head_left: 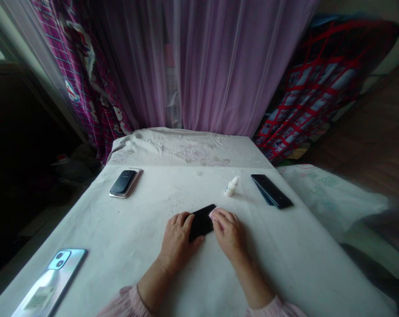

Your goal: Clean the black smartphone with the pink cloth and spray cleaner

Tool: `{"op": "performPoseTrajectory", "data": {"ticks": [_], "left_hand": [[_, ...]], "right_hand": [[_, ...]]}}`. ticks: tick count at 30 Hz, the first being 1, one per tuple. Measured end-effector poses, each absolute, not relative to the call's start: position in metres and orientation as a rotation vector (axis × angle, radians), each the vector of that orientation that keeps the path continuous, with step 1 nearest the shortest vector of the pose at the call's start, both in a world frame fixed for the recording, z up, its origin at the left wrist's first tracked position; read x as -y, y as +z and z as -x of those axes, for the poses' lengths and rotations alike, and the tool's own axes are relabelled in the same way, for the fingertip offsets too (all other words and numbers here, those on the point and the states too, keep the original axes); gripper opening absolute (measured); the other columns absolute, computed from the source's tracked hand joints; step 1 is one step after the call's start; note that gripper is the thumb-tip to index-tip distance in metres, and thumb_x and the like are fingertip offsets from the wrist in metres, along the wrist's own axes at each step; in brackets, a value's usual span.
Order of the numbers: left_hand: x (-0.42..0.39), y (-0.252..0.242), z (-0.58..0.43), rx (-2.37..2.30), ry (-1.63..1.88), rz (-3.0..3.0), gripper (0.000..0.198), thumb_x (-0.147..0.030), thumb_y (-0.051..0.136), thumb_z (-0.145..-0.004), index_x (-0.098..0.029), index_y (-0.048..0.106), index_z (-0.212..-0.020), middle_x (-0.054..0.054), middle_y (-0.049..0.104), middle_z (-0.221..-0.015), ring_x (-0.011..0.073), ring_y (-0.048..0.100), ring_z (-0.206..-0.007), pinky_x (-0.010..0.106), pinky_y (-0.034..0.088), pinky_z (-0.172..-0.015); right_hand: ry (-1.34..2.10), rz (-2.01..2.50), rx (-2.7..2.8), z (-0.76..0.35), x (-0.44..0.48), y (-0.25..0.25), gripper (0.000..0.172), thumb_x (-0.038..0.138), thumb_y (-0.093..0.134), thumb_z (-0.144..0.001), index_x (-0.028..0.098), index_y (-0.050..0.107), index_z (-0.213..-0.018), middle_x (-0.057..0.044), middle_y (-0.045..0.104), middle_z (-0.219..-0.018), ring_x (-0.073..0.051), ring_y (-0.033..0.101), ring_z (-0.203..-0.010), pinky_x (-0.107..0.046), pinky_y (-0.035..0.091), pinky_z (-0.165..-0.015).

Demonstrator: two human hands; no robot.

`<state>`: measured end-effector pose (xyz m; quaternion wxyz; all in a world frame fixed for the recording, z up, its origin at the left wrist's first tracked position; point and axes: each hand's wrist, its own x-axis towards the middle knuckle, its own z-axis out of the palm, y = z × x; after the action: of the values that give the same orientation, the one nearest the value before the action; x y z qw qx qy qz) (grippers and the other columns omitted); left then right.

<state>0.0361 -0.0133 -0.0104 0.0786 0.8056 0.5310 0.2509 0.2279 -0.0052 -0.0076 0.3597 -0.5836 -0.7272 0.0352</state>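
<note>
My left grip [178,233] is clamped over the left edge of the black phone [202,223] on the counter [127,246]; my right grip [230,233] pinches a pink cloth [213,213] at its other end. There's room leftward — but rightward, a white bottle [231,186] stands near.

A person's left hand [179,233] holds a dark phone [202,223] on a white-covered worktop [130,259] while the right hand [230,232] presses a small pink cloth [213,214] against its right end. A white bottle [231,186] stands beyond; stacked phones [123,182] lie far left, overlapping phones [272,191] at right and a silvery phone [60,277] near left. Purple curtains [216,66] hang behind.
</note>
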Motion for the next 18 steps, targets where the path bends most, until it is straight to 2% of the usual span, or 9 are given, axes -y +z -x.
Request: {"op": "performPoseTrajectory", "data": {"ticks": [4,7,13,18], "left_hand": [[0.014,-0.010,-0.041,-1.612,0.753,-2.416,0.061,-0.055,0.069,-0.079,-0.023,0.054,-0.129,0.012,0.060,-0.118,0.0317,0.057,-0.104,0.049,0.047,-0.091],[0.014,-0.012,-0.040,-1.520,0.802,-2.444,0.065,-0.060,0.068,-0.078,-0.022,0.054,-0.128,0.014,0.059,-0.121,0.0330,0.056,-0.108,0.050,0.046,-0.093],[0.015,-0.015,-0.038,-1.394,0.840,-2.471,0.052,-0.035,0.065,-0.084,-0.020,0.049,-0.131,0.015,0.054,-0.132,0.0328,0.052,-0.120,0.053,0.044,-0.100],[0.015,-0.015,-0.038,-1.389,0.824,-2.452,0.053,-0.033,0.064,-0.084,-0.022,0.048,-0.132,0.014,0.055,-0.132,0.0330,0.053,-0.119,0.055,0.044,-0.099]], "right_hand": [[0.106,1.565,1.878,-0.232,-0.005,-0.007,0.029,0.021,0.044,-0.091,0.023,0.073,-0.093,-0.007,0.072,-0.103,-0.019,0.064,-0.094,-0.031,0.049,-0.084],[0.128,1.629,1.845,-0.238,-0.016,-0.003,0.028,0.021,0.044,-0.089,0.023,0.071,-0.089,-0.006,0.073,-0.095,-0.019,0.065,-0.088,-0.029,0.048,-0.080],[0.204,1.640,1.737,-0.236,-0.025,0.004,0.021,0.027,0.050,-0.089,0.022,0.069,-0.097,-0.004,0.073,-0.091,-0.019,0.065,-0.084,-0.026,0.047,-0.073],[0.034,1.614,1.875,-0.228,-0.023,-0.006,0.026,0.023,0.048,-0.089,0.023,0.074,-0.091,-0.007,0.068,-0.094,-0.019,0.060,-0.086,-0.028,0.046,-0.076]]}}
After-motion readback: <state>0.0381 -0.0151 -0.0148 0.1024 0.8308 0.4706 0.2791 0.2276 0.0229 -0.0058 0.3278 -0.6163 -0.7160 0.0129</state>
